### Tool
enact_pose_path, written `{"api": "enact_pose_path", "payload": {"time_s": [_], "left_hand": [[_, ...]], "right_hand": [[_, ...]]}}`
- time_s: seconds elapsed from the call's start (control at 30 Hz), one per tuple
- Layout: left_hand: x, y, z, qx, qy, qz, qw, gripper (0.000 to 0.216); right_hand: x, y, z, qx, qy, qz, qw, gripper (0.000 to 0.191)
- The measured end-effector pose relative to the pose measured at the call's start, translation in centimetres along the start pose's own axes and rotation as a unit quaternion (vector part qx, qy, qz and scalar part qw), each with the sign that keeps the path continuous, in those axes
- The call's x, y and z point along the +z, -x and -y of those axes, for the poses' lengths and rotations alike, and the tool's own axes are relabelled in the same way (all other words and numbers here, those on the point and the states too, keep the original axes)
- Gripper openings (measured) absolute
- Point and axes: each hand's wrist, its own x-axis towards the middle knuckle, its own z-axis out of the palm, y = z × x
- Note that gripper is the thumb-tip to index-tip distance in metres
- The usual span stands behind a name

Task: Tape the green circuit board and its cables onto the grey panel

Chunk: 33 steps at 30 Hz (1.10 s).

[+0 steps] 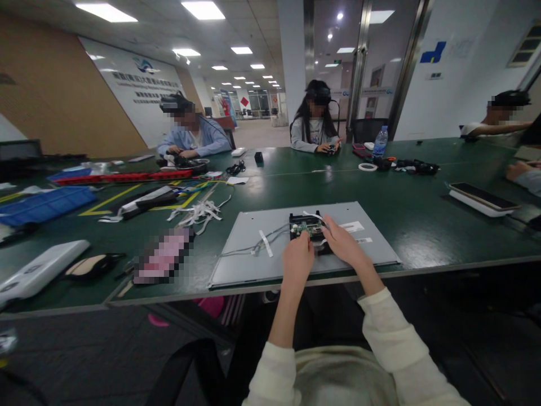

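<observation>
1. Circuit board (311,229) sits mid-panel at the black frame (296,217), on the grey panel (243,270) lying flat at the table's (274,189) near edge.
2. Left hand (298,255): thumb and fingers look pinched on the board's near edge. Right hand (341,241): fingers curled in at the board's right end; can't tell if gripping.
3. Done, my read: panel laid out, board at the frame, grey cable (240,250) run out left across the panel, white strip (266,243) by it.
4. Left: board not released; can't tell if it's fastened. Looks mid-job.
5. Paper scraps (200,213) piled beyond the panel's left corner.
</observation>
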Motion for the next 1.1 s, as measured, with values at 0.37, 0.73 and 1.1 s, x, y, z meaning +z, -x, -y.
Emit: {"api": "enact_pose_path", "payload": {"time_s": [0.37, 0.73, 1.1], "left_hand": [[-0.4, -0.7, -0.1, 0.055, 0.05, -0.077, 0.994, 0.015], [0.4, -8.3, -0.8, 0.119, -0.023, -0.019, 0.992, 0.031], [1.2, -8.2, -0.4, 0.119, -0.035, 0.003, 0.992, 0.039]], "right_hand": [[0.0, -0.1, -0.1, 0.004, 0.018, 0.003, 1.0, 0.053], [0.2, -0.3, -0.3, -0.004, 0.056, 0.011, 0.998, 0.051], [-0.1, -0.1, 0.0, -0.024, 0.086, 0.022, 0.996, 0.047]]}}
